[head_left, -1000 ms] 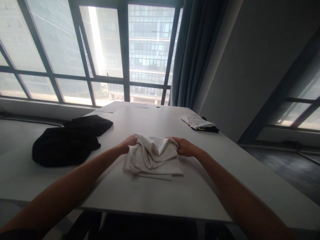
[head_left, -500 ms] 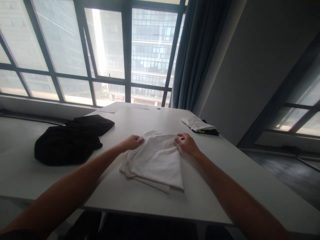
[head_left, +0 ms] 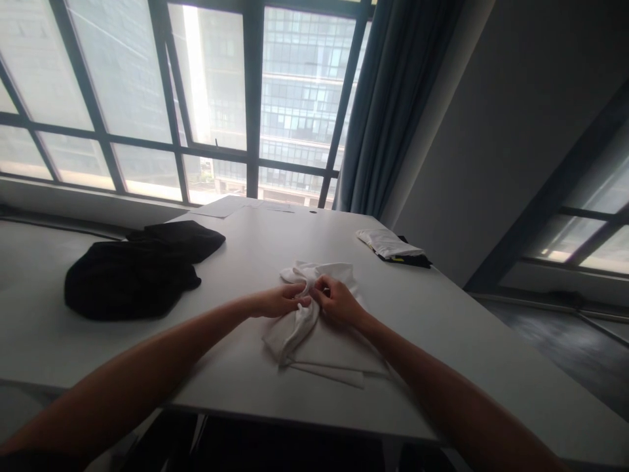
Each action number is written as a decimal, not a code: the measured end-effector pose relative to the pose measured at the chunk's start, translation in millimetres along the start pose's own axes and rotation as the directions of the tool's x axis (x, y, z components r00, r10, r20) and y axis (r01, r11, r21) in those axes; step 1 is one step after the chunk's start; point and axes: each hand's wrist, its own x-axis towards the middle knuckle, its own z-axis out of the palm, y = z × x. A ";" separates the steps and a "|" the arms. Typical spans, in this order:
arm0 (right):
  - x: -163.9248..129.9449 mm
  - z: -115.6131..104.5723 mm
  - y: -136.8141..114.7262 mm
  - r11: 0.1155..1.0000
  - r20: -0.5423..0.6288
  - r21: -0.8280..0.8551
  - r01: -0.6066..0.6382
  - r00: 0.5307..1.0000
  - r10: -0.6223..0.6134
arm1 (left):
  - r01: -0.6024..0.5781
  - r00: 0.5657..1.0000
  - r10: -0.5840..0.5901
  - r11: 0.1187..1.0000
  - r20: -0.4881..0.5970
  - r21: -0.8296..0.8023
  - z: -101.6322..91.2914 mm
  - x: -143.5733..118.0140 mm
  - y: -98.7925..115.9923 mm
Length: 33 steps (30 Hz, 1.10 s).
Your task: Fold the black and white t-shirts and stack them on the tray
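Just below frame centre, I see the left hand (head_left: 282, 302) and right hand (head_left: 338, 301) close together, pinching the bunched white cloth (head_left: 339, 346); black fabric (head_left: 130, 278) lies middle left.

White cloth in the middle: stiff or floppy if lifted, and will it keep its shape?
Probably floppy: the white cloth bunches softly between the left hand and right hand. Likely light, since its lower edges look thin. Its layers may shift if pushed, as those edges overlap unevenly on the table.
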 end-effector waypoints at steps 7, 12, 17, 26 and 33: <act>6.7 -12.9 -0.3 0.963 0.060 0.258 -0.078 0.996 0.065 | -0.016 0.998 0.012 0.997 -0.060 -0.070 -9.0 1.7 3.5; 17.8 -71.2 28.6 0.941 -0.112 0.332 -0.070 0.987 0.113 | 0.110 0.921 -0.155 0.984 -0.358 -0.143 -48.3 -4.7 10.8; 9.6 -143.8 97.1 0.944 -0.312 0.313 -0.102 0.928 0.204 | 0.114 0.672 -0.169 0.986 -0.721 -0.125 -121.8 -30.2 -0.4; 16.2 -120.4 116.7 0.818 -0.262 -0.492 -0.298 0.947 0.188 | 0.307 0.807 0.156 0.714 -0.570 0.630 -111.9 -26.0 -24.6; 23.3 -62.8 94.5 0.845 -0.040 -0.529 -0.084 0.996 0.074 | 0.109 0.974 0.086 0.625 -0.208 0.773 -45.4 4.0 -21.1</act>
